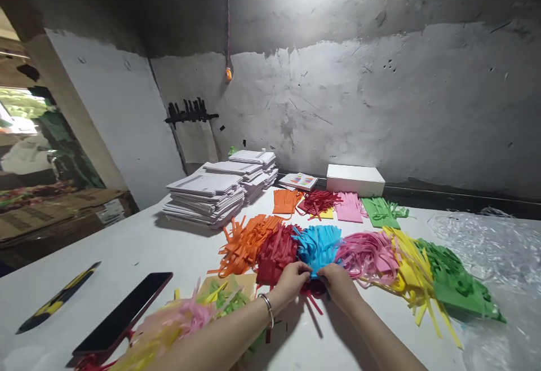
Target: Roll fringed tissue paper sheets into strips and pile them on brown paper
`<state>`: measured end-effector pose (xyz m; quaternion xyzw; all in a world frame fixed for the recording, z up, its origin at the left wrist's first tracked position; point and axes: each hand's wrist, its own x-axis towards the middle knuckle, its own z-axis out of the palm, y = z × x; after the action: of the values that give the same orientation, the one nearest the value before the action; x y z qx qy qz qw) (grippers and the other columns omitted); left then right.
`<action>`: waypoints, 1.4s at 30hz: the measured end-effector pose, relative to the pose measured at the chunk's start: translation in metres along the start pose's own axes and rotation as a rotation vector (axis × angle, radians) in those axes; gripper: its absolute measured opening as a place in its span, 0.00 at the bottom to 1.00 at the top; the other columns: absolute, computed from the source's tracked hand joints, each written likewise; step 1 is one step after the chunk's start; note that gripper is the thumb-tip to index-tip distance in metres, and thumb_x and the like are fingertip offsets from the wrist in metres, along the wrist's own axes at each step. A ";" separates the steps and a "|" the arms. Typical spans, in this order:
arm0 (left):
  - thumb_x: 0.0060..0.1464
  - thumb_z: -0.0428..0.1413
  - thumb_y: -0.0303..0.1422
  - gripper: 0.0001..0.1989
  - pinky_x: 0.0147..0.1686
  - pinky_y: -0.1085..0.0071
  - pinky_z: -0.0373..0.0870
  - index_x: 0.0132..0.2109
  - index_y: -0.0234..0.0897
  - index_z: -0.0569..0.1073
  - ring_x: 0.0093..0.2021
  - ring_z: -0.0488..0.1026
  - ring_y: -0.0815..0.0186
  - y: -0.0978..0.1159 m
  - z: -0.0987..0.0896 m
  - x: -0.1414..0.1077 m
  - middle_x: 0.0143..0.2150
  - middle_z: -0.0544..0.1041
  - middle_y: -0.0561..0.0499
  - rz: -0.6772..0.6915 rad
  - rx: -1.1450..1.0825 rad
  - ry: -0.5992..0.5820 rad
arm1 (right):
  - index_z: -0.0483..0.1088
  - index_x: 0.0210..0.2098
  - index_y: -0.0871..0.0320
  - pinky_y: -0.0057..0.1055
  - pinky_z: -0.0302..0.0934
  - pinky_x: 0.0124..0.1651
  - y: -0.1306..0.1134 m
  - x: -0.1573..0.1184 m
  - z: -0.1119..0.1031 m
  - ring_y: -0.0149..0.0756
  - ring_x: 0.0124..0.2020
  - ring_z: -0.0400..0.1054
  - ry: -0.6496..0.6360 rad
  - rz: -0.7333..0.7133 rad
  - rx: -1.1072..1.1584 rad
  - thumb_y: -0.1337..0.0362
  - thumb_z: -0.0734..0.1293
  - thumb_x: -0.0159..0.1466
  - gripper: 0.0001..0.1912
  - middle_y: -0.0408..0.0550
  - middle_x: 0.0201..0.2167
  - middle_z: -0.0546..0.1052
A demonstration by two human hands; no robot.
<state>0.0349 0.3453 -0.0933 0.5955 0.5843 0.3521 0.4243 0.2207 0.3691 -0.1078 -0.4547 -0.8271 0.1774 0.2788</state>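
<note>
At the near edge of a blue fringed bundle of strips (319, 244), my left hand (292, 281) and my right hand (336, 282) pinch close together, fingertips on its solid band. A bracelet circles the left wrist. Dark red strips show beneath the hands. Left of the blue piece lie a dark red fringed bundle (276, 255) and an orange one (249, 241). To its right follow a pink bundle (372, 255), a yellow one (409, 258) and a green one (460, 281).
White flat cardboard stacks (207, 196) stand at the back left, a white box (355, 179) at the back. More coloured fringed pieces (349, 206) lie before it. A phone (122, 314) and a utility knife (59, 297) lie at left, clear plastic bags (494, 247) at right.
</note>
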 end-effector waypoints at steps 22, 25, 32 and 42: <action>0.65 0.59 0.36 0.10 0.45 0.58 0.77 0.48 0.33 0.75 0.44 0.78 0.61 0.000 0.010 0.009 0.47 0.78 0.47 0.019 -0.015 -0.025 | 0.74 0.34 0.60 0.45 0.62 0.50 -0.021 -0.014 -0.029 0.46 0.45 0.68 0.070 -0.132 -0.382 0.68 0.74 0.62 0.04 0.50 0.40 0.75; 0.65 0.58 0.36 0.10 0.44 0.60 0.78 0.48 0.33 0.75 0.43 0.78 0.61 -0.002 0.010 0.010 0.46 0.78 0.48 0.000 -0.029 -0.027 | 0.76 0.32 0.58 0.47 0.57 0.56 -0.032 -0.013 -0.036 0.51 0.51 0.66 0.042 -0.165 -0.408 0.63 0.71 0.66 0.07 0.54 0.46 0.76; 0.66 0.57 0.37 0.11 0.40 0.62 0.78 0.49 0.33 0.75 0.40 0.78 0.63 -0.008 0.013 0.012 0.44 0.78 0.48 -0.060 -0.095 -0.036 | 0.77 0.43 0.56 0.37 0.62 0.47 -0.040 -0.011 -0.043 0.41 0.42 0.70 -0.124 -0.169 -0.431 0.68 0.71 0.63 0.08 0.46 0.40 0.76; 0.66 0.57 0.37 0.11 0.39 0.63 0.78 0.49 0.33 0.75 0.39 0.78 0.64 -0.009 0.014 0.014 0.44 0.78 0.48 -0.104 -0.198 -0.035 | 0.74 0.35 0.59 0.42 0.61 0.52 -0.028 -0.010 -0.026 0.39 0.43 0.69 -0.104 -0.271 -0.541 0.71 0.68 0.66 0.04 0.45 0.38 0.76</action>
<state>0.0453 0.3576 -0.1087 0.5255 0.5692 0.3754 0.5089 0.2228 0.3467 -0.0746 -0.3885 -0.9105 -0.0648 0.1262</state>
